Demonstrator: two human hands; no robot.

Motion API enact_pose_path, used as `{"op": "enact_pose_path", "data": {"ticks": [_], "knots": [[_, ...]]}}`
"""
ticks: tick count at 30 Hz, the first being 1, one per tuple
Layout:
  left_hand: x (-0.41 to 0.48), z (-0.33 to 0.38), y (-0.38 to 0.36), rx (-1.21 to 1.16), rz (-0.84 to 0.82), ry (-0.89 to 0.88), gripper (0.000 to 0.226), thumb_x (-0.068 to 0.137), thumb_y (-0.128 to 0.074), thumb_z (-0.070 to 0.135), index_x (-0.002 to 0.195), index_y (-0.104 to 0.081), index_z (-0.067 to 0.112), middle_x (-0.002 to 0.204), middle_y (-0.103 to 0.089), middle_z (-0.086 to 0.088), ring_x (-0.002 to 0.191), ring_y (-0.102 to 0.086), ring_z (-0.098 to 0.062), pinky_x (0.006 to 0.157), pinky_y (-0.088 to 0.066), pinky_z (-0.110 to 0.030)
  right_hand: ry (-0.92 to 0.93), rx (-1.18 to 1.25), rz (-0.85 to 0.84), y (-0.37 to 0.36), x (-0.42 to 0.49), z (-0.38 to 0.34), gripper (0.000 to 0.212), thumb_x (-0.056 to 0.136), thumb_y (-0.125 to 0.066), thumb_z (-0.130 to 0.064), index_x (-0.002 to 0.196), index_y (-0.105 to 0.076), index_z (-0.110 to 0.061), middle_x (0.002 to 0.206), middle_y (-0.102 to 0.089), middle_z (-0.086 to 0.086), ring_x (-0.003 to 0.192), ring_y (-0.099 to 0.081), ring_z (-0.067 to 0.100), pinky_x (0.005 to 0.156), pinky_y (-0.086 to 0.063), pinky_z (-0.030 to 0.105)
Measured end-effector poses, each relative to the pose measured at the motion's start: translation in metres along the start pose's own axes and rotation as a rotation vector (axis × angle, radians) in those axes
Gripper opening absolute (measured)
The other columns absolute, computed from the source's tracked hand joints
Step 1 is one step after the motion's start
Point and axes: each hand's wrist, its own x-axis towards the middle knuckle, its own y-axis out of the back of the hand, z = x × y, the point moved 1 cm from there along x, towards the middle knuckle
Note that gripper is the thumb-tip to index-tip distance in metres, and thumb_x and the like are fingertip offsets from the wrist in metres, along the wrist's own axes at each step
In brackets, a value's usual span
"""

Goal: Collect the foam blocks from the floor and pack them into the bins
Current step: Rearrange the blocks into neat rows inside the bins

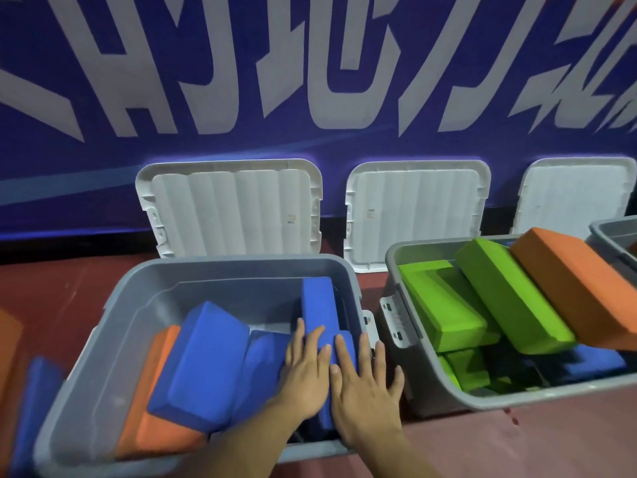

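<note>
A grey bin [103, 339] in front of me holds several blue foam blocks and one orange block [151, 408]. A large blue block [206, 367] lies tilted on top of the orange one. Both my hands rest flat, fingers spread, on a blue block [325, 305] at the bin's right side: my left hand [306, 370] beside my right hand [362, 384]. Neither hand grips anything. A second grey bin [396, 263] to the right holds green blocks [444, 305] and, below them, a blue one, with an orange block [579, 288] lying across its far right rim.
Three white bin lids [234, 208] lean against the blue wall behind the bins. A third bin's corner [610, 232] shows at the far right. On the red floor at the left lie a blue block [38, 405] and an orange block [7, 343].
</note>
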Motion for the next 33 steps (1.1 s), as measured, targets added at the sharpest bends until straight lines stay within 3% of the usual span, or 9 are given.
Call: {"op": "enact_pose_path", "data": {"ticks": [5, 7, 10, 14, 16, 20, 23, 29, 33], "knots": [[0.003, 0.007, 0.008, -0.024, 0.034, -0.015, 0.048, 0.109, -0.019, 0.042, 0.157, -0.016, 0.042, 0.167, -0.001, 0.021, 0.153, -0.001, -0.001, 0.125, -0.004, -0.028, 0.071, -0.106, 0.146, 0.002, 0.007, 0.000, 0.051, 0.100, -0.034, -0.048, 0.147, -0.050, -0.037, 0.153, -0.050, 0.004, 0.143, -0.037, 0.026, 0.107, -0.022, 0.056], [0.003, 0.007, 0.009, -0.009, 0.034, -0.024, 0.049, 0.109, -0.016, 0.042, 0.157, -0.008, 0.044, 0.166, 0.002, 0.021, 0.153, 0.004, 0.001, 0.124, 0.000, -0.026, 0.087, -0.090, 0.129, 0.004, 0.007, 0.000, 0.050, 0.103, -0.032, -0.045, 0.150, -0.046, -0.036, 0.158, -0.044, 0.002, 0.148, -0.037, 0.023, 0.111, -0.017, 0.055], [0.000, -0.001, 0.007, 0.081, -0.001, 0.014, 0.050, 0.108, -0.011, 0.046, 0.155, 0.003, 0.051, 0.165, 0.015, 0.020, 0.153, 0.010, -0.002, 0.124, 0.001, -0.033, 0.151, -0.074, 0.102, 0.001, 0.012, -0.002, 0.056, 0.107, -0.011, -0.047, 0.162, -0.006, -0.035, 0.170, 0.002, -0.003, 0.154, 0.009, 0.014, 0.118, 0.015, 0.054], [0.008, -0.011, 0.008, 0.197, -0.001, 0.071, 0.052, 0.109, -0.014, 0.043, 0.152, 0.014, 0.052, 0.163, 0.024, 0.015, 0.154, 0.015, -0.011, 0.126, 0.002, -0.043, 0.099, -0.127, 0.168, -0.012, 0.018, -0.005, 0.055, 0.102, -0.031, -0.044, 0.152, -0.045, -0.026, 0.157, -0.045, 0.006, 0.148, -0.038, 0.025, 0.116, -0.004, 0.062], [0.013, -0.022, 0.003, 0.257, 0.002, 0.039, 0.057, 0.107, -0.015, 0.046, 0.148, 0.024, 0.054, 0.164, 0.023, 0.013, 0.154, 0.015, -0.012, 0.127, 0.001, -0.041, 0.109, -0.117, 0.232, -0.018, 0.016, -0.008, 0.055, 0.098, -0.037, -0.042, 0.146, -0.054, -0.021, 0.150, -0.053, 0.010, 0.141, -0.048, 0.028, 0.115, -0.008, 0.063], [0.017, -0.040, -0.012, 0.302, -0.036, 0.036, 0.059, 0.087, 0.006, 0.060, 0.135, 0.041, 0.059, 0.168, 0.013, 0.015, 0.155, 0.011, -0.012, 0.127, -0.005, -0.041, 0.121, -0.133, 0.199, -0.027, 0.017, -0.008, 0.057, 0.095, -0.037, -0.040, 0.140, -0.061, -0.016, 0.144, -0.058, 0.014, 0.136, -0.053, 0.032, 0.116, -0.008, 0.063], [0.013, -0.036, -0.006, 0.271, -0.054, 0.124, 0.053, 0.105, -0.008, 0.051, 0.148, 0.023, 0.055, 0.169, 0.005, 0.013, 0.156, 0.007, -0.015, 0.127, -0.003, -0.042, 0.141, -0.153, 0.155, -0.035, 0.022, -0.010, 0.057, 0.091, -0.039, -0.037, 0.131, -0.068, -0.010, 0.133, -0.065, 0.018, 0.128, -0.060, 0.037, 0.110, -0.019, 0.067], [0.013, -0.028, 0.001, 0.190, -0.125, 0.160, 0.052, 0.108, -0.014, 0.048, 0.153, 0.013, 0.054, 0.169, -0.005, 0.015, 0.156, -0.003, -0.016, 0.125, -0.008, -0.042, 0.166, -0.190, 0.180, -0.040, 0.029, -0.008, 0.057, 0.090, -0.039, -0.034, 0.128, -0.069, -0.005, 0.128, -0.067, 0.024, 0.121, -0.064, 0.041, 0.105, -0.024, 0.069], [0.014, -0.027, -0.001, 0.005, -0.007, 0.138, 0.051, 0.108, -0.015, 0.045, 0.149, 0.015, 0.054, 0.165, -0.028, 0.004, 0.149, -0.030, -0.018, 0.121, -0.024, -0.041, 0.185, -0.148, 0.264, -0.023, 0.032, -0.006, 0.052, 0.095, -0.038, -0.036, 0.131, -0.069, -0.014, 0.134, -0.066, 0.014, 0.129, -0.059, 0.034, 0.106, -0.026, 0.057]]}}
